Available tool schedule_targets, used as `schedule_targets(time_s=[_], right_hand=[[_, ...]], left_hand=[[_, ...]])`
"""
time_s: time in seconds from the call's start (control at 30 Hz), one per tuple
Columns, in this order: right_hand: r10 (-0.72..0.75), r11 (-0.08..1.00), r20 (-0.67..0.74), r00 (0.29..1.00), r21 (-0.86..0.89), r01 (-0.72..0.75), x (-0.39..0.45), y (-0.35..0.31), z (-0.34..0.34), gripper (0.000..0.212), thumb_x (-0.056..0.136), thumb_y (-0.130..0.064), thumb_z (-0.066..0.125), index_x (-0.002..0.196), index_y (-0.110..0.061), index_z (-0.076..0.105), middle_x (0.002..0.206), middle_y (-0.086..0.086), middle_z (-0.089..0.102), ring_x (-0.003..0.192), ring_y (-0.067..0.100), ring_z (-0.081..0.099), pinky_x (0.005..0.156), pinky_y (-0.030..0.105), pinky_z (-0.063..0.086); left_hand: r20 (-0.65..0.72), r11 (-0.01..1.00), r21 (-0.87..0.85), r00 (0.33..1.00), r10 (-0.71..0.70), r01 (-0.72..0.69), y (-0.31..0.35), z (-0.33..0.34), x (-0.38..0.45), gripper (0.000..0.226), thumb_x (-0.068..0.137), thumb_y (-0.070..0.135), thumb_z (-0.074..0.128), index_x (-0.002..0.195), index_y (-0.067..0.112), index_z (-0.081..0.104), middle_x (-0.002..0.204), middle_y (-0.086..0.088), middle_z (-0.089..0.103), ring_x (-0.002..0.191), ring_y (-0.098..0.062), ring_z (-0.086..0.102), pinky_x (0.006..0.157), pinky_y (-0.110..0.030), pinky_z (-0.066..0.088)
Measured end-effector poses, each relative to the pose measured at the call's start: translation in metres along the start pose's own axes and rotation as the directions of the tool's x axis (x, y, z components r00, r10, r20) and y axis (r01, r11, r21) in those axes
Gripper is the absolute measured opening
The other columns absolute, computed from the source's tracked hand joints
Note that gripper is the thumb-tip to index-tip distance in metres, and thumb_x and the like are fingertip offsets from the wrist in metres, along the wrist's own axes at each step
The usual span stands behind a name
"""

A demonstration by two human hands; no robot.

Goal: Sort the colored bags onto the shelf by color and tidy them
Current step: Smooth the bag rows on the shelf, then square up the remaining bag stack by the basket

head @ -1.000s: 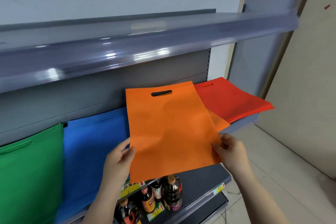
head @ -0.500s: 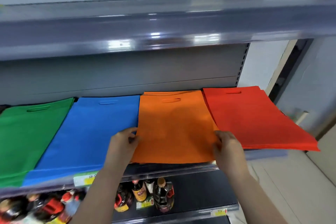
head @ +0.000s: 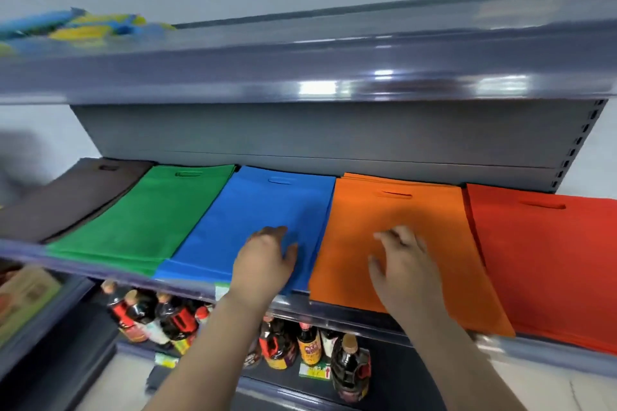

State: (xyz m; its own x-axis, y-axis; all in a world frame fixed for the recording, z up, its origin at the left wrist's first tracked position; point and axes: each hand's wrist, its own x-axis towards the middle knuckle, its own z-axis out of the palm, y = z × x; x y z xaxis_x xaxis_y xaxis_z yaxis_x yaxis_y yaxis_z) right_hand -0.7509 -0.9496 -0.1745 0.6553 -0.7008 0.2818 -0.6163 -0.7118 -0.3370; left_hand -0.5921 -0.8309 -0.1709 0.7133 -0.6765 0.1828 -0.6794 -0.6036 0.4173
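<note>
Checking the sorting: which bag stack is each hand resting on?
The left hand lies on the blue stack, the middle of five; the right hand lies on the orange stack beside it, left of the red stack.

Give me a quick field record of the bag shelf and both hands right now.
shelf row, left to right: dark grey bags, green bags, blue bags, orange bags, red bags
left hand: flat on the blue bags, near their front edge
right hand: over the orange bags, fingers spread, contact unclear
shelf below: dark sauce bottles
top shelf: blurred blue and yellow items
</note>
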Motion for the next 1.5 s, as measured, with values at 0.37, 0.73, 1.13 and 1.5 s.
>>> schedule_targets(time_s=[0.37,0.73,1.13,1.5], right_hand=[[-0.604,0.793,0.186,0.775,0.036,0.609,0.045,-0.237,0.034,0.04,0.096,-0.032,0.045,0.134,-0.018,0.044,0.132,0.001,0.043,0.125,0.022,0.039,0.102,0.036,0.032],[-0.815,0.57,0.153,0.559,0.041,0.821,0.023,-0.482,0.074,0.043,0.095,-0.034,0.046,0.134,-0.018,0.041,0.136,0.001,0.044,0.128,0.022,0.037,0.103,0.037,0.029],[-0.93,0.365,0.121,0.348,0.179,0.913,-0.008,-0.676,0.132,0.045,0.097,-0.036,0.041,0.139,-0.02,0.038,0.139,-0.001,0.043,0.128,0.021,0.037,0.105,0.038,0.031],[-0.987,0.145,-0.016,0.16,0.342,0.928,0.015,-0.84,0.195,0.048,0.098,-0.038,0.041,0.143,-0.023,0.034,0.143,-0.007,0.039,0.132,0.015,0.034,0.106,0.031,0.03]], left_hand=[[-0.232,0.844,0.464,0.957,-0.177,0.268,-0.151,-0.14,-0.033,0.051,0.094,0.041,0.043,0.14,0.019,0.038,0.136,-0.002,0.049,0.125,-0.025,0.044,0.097,-0.034,0.036],[-0.414,0.69,0.515,0.853,-0.319,0.508,-0.335,-0.276,-0.103,0.042,0.095,0.038,0.042,0.134,0.024,0.044,0.129,0.001,0.053,0.119,-0.025,0.048,0.092,-0.034,0.036],[-0.517,0.529,0.472,0.707,-0.482,0.706,-0.485,-0.372,-0.158,0.048,0.098,0.042,0.035,0.142,0.023,0.033,0.138,0.004,0.045,0.128,-0.021,0.041,0.102,-0.035,0.032],[-0.662,0.375,0.361,0.518,-0.542,0.854,-0.606,-0.451,-0.145,0.048,0.098,0.041,0.036,0.142,0.024,0.032,0.14,0.005,0.044,0.129,-0.02,0.04,0.104,-0.034,0.029]])
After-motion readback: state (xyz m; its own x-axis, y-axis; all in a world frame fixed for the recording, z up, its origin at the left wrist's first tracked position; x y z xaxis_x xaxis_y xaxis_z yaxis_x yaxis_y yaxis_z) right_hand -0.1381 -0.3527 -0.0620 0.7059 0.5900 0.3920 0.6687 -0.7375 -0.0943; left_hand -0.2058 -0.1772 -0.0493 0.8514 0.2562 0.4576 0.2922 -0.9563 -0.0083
